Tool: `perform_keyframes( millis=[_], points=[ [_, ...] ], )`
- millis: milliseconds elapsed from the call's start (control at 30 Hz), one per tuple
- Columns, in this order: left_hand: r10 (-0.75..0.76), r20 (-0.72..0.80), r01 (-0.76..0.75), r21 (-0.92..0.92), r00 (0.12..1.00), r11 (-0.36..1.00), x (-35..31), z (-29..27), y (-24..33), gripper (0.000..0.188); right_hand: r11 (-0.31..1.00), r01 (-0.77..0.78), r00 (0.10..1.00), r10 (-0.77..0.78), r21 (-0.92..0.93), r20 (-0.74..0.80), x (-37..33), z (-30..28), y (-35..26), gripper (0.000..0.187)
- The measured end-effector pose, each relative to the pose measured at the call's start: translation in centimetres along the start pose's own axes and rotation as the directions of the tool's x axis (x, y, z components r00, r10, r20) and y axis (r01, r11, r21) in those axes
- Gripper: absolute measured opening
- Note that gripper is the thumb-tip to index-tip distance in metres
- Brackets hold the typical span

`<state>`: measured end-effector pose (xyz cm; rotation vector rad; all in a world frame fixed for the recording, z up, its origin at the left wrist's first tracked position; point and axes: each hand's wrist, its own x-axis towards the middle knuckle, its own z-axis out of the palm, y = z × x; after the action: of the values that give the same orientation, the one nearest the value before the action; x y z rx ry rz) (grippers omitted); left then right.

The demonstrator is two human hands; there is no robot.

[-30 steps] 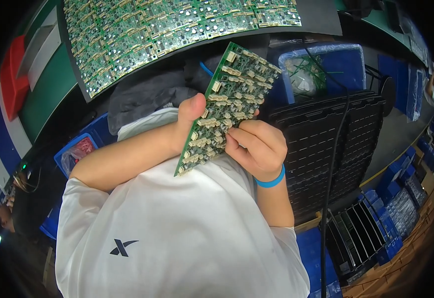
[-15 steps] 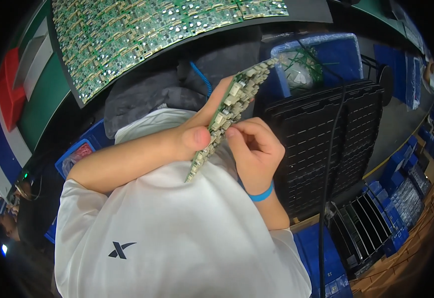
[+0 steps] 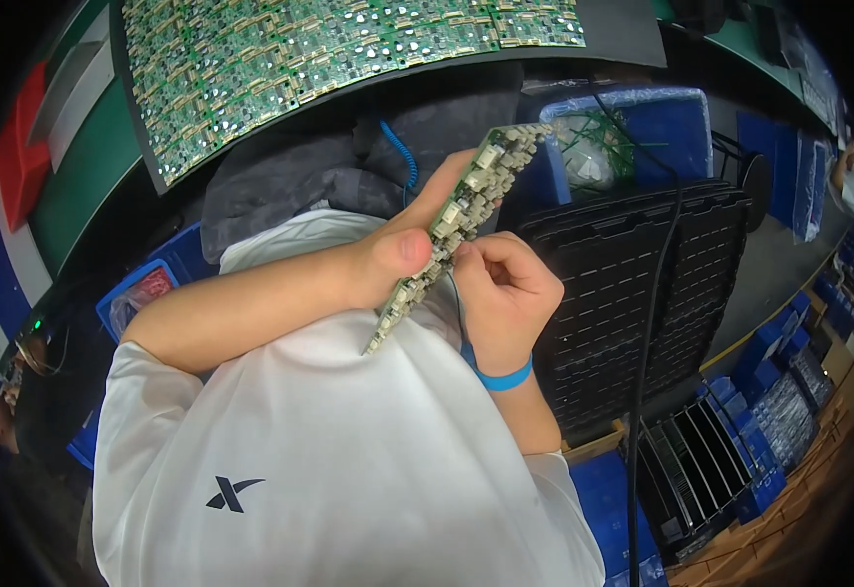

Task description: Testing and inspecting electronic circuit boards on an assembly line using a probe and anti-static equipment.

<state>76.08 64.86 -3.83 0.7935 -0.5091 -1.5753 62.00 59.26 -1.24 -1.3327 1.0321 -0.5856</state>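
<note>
A green circuit board panel (image 3: pixel 458 217) crowded with pale connectors stands tilted, nearly edge-on, in front of my chest. My left hand (image 3: pixel 400 256) grips it from the left, thumb on the component side and fingers behind. My right hand (image 3: pixel 510 303), with a blue band (image 3: pixel 503 378) round the wrist, is closed in a pinch against the board's component face. Whatever may be between its thumb and finger is too small to make out.
Many green circuit boards (image 3: pixel 349 59) cover a dark mat ahead. To the right are a blue bin (image 3: pixel 676 117) holding green strips, a black slotted tray (image 3: pixel 632 303), a hanging black cable (image 3: pixel 657 293) and a black rack (image 3: pixel 696 460). A red bin (image 3: pixel 24 161) is at left.
The board has tipped a little, its far end now bending more to the right. My right hand stays pinched at the board, moved only slightly. The whole view has shifted a little.
</note>
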Motion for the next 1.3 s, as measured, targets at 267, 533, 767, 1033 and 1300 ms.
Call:
perform_keyframes(
  millis=[267,533,767,1033,1300],
  points=[
    [0.001,-0.01,-0.002,-0.014,1.0,1.0,0.4,-0.3,-0.1,0.133,0.998,-0.003,0.994,0.01,0.062,-0.108,0.6,-1.0,-0.3,0.01],
    [-0.028,-0.088,0.011,-0.194,0.996,0.981,0.5,-0.5,0.0,0.128,0.943,0.256,0.961,-0.271,-0.215,-0.047,2.3,-2.6,-0.3,0.013],
    [-0.054,-0.016,0.051,-0.163,0.998,0.985,0.5,-0.8,0.4,0.121,0.862,0.449,0.883,-0.387,-0.236,0.266,3.1,-1.0,-1.5,0.021],
    [-0.115,0.021,0.117,-0.257,0.993,0.959,0.1,-1.3,0.5,0.111,0.707,0.662,0.722,-0.515,-0.248,0.461,5.5,-1.9,-1.5,0.021],
    [-0.158,0.017,0.15,-0.42,0.987,0.895,0.3,-1.4,0.2,0.097,0.496,0.844,0.519,-0.656,-0.205,0.549,7.0,-2.3,-1.3,0.024]
  ],
)
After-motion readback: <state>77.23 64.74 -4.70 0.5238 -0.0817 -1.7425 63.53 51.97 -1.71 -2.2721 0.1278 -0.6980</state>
